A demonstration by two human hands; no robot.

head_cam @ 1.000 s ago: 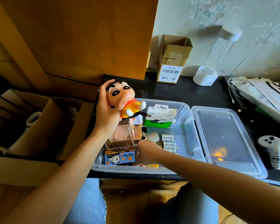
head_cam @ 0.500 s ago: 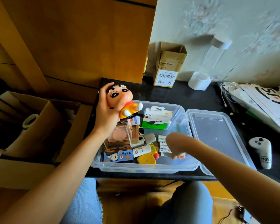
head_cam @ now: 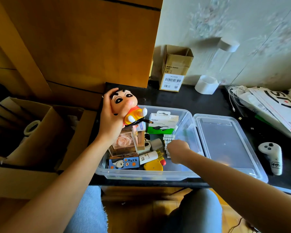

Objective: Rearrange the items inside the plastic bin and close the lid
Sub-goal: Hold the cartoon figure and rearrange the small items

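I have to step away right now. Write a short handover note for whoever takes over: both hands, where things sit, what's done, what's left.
Left hand grips the cartoon figure toy, held above the bin's back left corner.
Right hand is down inside the plastic bin, over the row of batteries; its fingers are hidden, so I cannot tell what it holds.
In the bin: rose display box, panda box, Belkin pack, yellow tape measure, small white items.
Lid lies off, flat on the desk right of the bin.
Left: set the toy in, settle the items, fit the lid.
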